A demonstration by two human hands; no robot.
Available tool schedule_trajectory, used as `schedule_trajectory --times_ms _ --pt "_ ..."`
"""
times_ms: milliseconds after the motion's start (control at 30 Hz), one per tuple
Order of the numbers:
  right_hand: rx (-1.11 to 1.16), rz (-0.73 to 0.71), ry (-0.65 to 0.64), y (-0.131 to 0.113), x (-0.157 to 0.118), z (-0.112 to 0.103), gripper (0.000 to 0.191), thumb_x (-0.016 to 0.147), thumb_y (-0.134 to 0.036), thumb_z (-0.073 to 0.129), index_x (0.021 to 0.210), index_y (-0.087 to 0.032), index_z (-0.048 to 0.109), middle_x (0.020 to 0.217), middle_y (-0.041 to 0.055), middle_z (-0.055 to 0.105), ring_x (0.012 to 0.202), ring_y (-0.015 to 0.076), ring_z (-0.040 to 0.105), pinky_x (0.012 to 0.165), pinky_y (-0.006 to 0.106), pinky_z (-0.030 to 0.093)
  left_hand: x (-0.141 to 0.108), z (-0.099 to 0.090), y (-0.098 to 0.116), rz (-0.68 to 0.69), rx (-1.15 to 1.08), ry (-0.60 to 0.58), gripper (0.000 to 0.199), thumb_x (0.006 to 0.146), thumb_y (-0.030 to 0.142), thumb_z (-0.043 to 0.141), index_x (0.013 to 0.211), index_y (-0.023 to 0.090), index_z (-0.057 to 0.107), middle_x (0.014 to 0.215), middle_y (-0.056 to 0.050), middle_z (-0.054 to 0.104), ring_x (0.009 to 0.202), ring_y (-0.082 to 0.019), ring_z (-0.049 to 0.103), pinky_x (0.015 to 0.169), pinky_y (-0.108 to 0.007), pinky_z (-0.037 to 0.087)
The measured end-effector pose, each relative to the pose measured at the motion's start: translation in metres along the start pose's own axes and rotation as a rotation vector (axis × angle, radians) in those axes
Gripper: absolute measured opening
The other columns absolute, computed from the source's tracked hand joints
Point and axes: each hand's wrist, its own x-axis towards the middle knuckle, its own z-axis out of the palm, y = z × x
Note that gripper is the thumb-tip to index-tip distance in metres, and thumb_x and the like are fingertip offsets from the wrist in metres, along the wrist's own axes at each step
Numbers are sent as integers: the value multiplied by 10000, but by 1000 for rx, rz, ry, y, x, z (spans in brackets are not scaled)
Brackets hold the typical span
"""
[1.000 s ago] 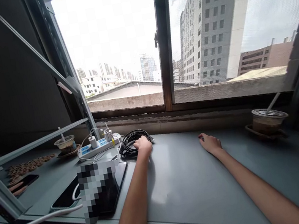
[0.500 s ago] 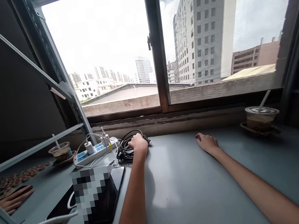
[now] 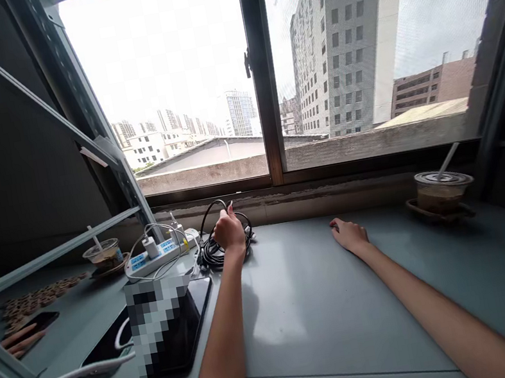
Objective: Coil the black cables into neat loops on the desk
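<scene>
Your left hand's (image 3: 229, 231) grip is clamped on a strand of the coiled black cable (image 3: 211, 259), which lies on the smooth blue-grey worktop (image 3: 328, 312) beside the long white power strip (image 3: 153, 273). Your right hand (image 3: 351, 235) rests apart; I cannot tell its grip.

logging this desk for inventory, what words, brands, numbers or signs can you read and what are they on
No text is readable.
Power strip: any markings too small to read.
Left cup: bluish patch, too small to read.
Black cable: nothing legible.
</scene>
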Motion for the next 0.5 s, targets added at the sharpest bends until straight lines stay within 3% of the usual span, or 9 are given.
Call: schedule_trajectory --times_ms 167,367,433,500 --pt "3 3 -1 0 0 0 343 888 -238 340 1160 -218 548 1053 90 645 985 262 590 772 340 412 -5 0 5 56 -202 138 417 952 389 181 1045 165 520 901 -150 675 837 -245 640 688 -332 437" --pt "34 3 7 0 1 -1 334 884 -240 360 1150 -217 561 1033 97 647 977 257 594 780 338 412 -21 -5 33 212 -512 148 253 955 338 219 907 209 431 830 -72 650 723 -147 627 676 -251 453" --pt "55 5 11 -1 0 -1 329 875 -237 380 1144 -220 569 1021 102 648 972 252 596 781 332 413 -28 -7 45 231 -654 82 205 953 347 236 887 213 376 776 -38 634 580 -111 597 575 -224 443" --pt "88 5 14 0 -2 -2 319 860 -228 406 1125 -228 584 1009 99 649 972 251 594 783 327 412 -32 -10 55 190 -889 -85 172 949 364 258 875 221 319 670 15 600 423 -84 522 439 -198 384"
